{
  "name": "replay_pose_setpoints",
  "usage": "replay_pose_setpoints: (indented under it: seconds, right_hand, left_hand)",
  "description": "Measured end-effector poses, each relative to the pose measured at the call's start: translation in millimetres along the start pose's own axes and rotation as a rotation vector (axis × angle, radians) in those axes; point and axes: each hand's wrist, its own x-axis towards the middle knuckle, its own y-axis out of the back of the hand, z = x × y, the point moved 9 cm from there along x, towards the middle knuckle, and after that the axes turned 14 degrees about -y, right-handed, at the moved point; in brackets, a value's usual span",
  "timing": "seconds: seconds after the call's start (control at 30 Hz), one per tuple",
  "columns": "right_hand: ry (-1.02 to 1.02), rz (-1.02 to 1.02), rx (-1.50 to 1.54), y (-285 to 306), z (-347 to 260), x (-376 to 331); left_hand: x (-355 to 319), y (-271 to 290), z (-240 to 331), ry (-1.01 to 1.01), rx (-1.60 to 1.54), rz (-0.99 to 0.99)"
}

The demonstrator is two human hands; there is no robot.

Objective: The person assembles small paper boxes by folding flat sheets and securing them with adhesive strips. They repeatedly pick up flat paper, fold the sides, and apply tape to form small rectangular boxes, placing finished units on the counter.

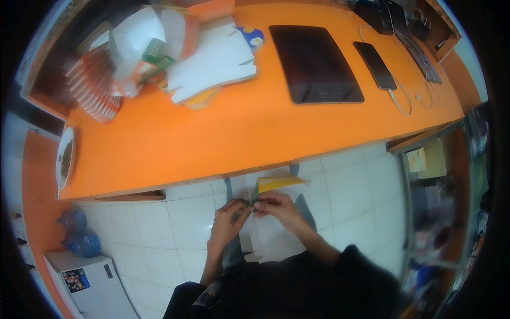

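Observation:
Both hands meet over my lap, in front of the desk's near edge. The fingertips of my left hand (pixel 228 219) are pinched together at the lower end of a yellow-and-green paper piece (pixel 276 184). My right hand (pixel 278 208) grips the same end, thumb and fingers closed, close against the left fingertips. The piece's yellow part points away to the right beyond my right hand; its green part is mostly covered by fingers. Beneath my hands a pale cardboard sheet (pixel 272 239) lies across my lap.
The orange desk (pixel 186 143) carries cut white card (pixel 215 64), a striped paper fan (pixel 94 87), a black tablet (pixel 316 64), a phone (pixel 375 65) on a cable and a white bowl (pixel 66 158). A shelf (pixel 433 260) stands right, blue water bottles (pixel 79 234) left.

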Motion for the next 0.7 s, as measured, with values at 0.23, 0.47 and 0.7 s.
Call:
replay_pose_setpoints:
  seconds: [0.23, 0.47, 0.7]
  right_hand:
    - [0.126, 0.066, -0.137, -7.6, 10.3, -1.1]
    - [0.172, 0.157, -0.194, 1.8, 9.7, -4.0]
    - [0.210, 0.150, -0.318, 5.6, 4.6, -2.7]
  left_hand:
    - [-8.3, 5.1, -10.2, 0.097, 0.043, 0.057]
    - [-17.7, -4.2, -9.5, 0.197, -0.065, -0.005]
    - [-17.2, -7.1, 1.2, 0.143, -0.095, -0.002]
